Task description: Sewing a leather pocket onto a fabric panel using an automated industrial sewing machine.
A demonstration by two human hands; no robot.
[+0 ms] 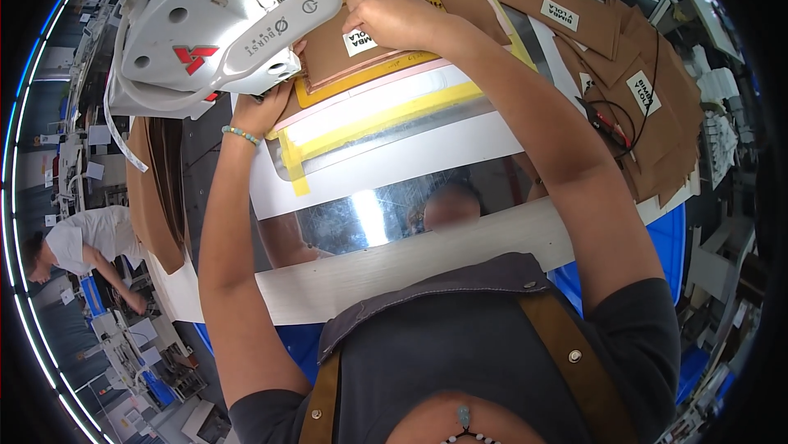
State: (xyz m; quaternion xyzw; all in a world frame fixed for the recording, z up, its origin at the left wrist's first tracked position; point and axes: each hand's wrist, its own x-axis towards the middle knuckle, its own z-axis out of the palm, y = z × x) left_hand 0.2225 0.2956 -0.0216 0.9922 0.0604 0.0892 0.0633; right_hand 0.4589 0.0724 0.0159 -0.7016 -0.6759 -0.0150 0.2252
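Note:
A brown panel (327, 56) with a white label lies inside a yellow frame template (328, 93) beneath the sewing machine head (193, 34). My right hand (402, 19) reaches over it from the right, its bent fingers closed at the panel's upper part. At the frame's left end is my left hand (261, 112), right beside the machine head. The head hides most of its fingers; one fingertip shows near the panel's left edge. Under the frame, a clear sheet edged with yellow tape (386, 130) rests on white material.
To the right, brown labelled panels (607, 66) lie in an overlapping pile with a black cable (628, 128) and small red-handled tool on it. Folded brown pieces (156, 189) hang at the left. A shiny metal plate (328, 218) borders the near table edge. Another person (90, 243) works far left.

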